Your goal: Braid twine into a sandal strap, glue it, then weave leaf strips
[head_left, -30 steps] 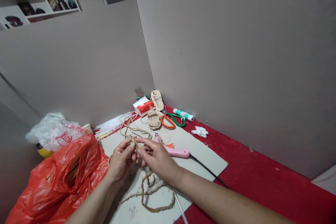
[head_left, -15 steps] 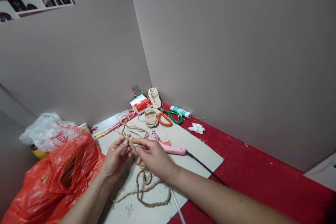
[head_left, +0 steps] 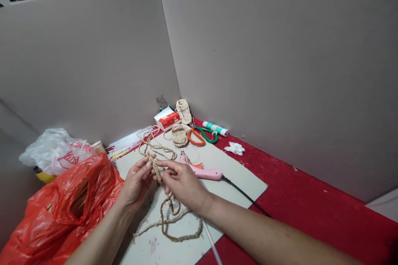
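Note:
Between my two hands is a narrow piece of braided straw cord (head_left: 154, 166), folded or coiled into a slim strip. My left hand (head_left: 138, 180) pinches it from the left with thumb and fingers. From the other side my right hand (head_left: 183, 184) grips its lower part, the index finger reaching across. A loose tail of brown cord (head_left: 183, 239) hangs below and loops over the pale board (head_left: 242, 174). More thin cord (head_left: 158, 149) lies tangled beyond my fingers. A pink glue gun (head_left: 208, 173) rests just behind my right hand, partly hidden by it.
Beyond are a small woven straw slipper (head_left: 179, 136), a flat woven sole (head_left: 183, 112), scissors with orange and green handles (head_left: 207, 134), a red-and-white box (head_left: 168, 119) and crumpled tissue (head_left: 234, 148). A red plastic bag (head_left: 68, 203) stands left. A glue stick (head_left: 212, 242) lies in front. Grey walls (head_left: 264, 49) meet behind.
The view has tilted slightly downward. Both hands keep their hold on the braided cord, which now stands a little more visible above the fingers.

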A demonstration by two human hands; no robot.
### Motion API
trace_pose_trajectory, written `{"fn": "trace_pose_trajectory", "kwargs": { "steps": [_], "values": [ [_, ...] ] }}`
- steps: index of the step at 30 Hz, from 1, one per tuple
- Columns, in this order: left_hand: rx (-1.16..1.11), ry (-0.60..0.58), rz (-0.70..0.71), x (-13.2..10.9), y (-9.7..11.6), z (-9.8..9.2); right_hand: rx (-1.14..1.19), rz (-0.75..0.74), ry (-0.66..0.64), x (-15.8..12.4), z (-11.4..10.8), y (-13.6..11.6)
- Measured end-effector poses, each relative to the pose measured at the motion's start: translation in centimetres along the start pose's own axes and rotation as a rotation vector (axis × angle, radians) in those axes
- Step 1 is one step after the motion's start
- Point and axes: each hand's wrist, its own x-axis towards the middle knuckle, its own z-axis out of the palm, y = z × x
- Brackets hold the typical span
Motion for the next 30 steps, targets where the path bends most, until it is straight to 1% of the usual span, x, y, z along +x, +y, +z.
{"fn": "trace_pose_trajectory", "kwargs": {
  "steps": [3, 6, 11, 13, 16, 18, 19, 20, 22, 24, 25, 27, 30],
  "values": [
    [0.008, 0.005, -0.002, 0.0, -0.1, 0.0, -0.001, -0.006, -0.006, 0.0, 0.0, 0.1],
    [0.026, -0.016, -0.004, 0.1, -0.1, -0.1, -0.017, -0.02, 0.001, 0.0, 0.0, 0.2],
    [0.062, -0.012, -0.006, 0.3, -0.5, -0.4, -0.097, -0.041, -0.023, 0.1, 0.0, 0.5],
    [0.052, -0.016, -0.005, 0.4, -0.7, -0.6, -0.233, -0.111, -0.024, 0.2, -0.4, 0.2],
    [0.031, -0.028, -0.019, 0.8, -1.2, -1.2, -0.545, -0.247, 0.025, 0.4, -1.9, -1.3],
    [0.027, -0.021, -0.038, 1.2, -1.4, -1.8, -0.76, -0.247, 0.038, 0.3, -3.2, -2.7],
    [0.023, -0.016, -0.044, 1.4, -1.5, -2.1, -0.874, -0.227, 0.014, 0.2, -3.8, -3.4],
    [0.016, -0.012, -0.046, 1.6, -1.6, -2.4, -0.995, -0.209, -0.036, 0.0, -4.5, -4.0],
    [-0.004, -0.012, -0.045, 1.9, -1.8, -3.0, -1.228, -0.174, -0.192, -0.5, -5.6, -4.6],
    [-0.022, -0.016, -0.044, 2.1, -1.9, -3.3, -1.386, -0.098, -0.321, -1.1, -6.3, -4.4],
    [-0.027, -0.019, -0.046, 2.1, -2.0, -3.5, -1.436, -0.056, -0.354, -1.4, -6.6, -4.0],
    [-0.033, -0.028, -0.05, 2.0, -2.1, -3.5, -1.496, -0.002, -0.369, -1.9, -6.9, -2.9],
    [-0.038, -0.047, -0.05, 1.9, -2.3, -3.6, -1.52, 0.029, -0.321, -2.4, -7.4, -1.3]
  ]
}}
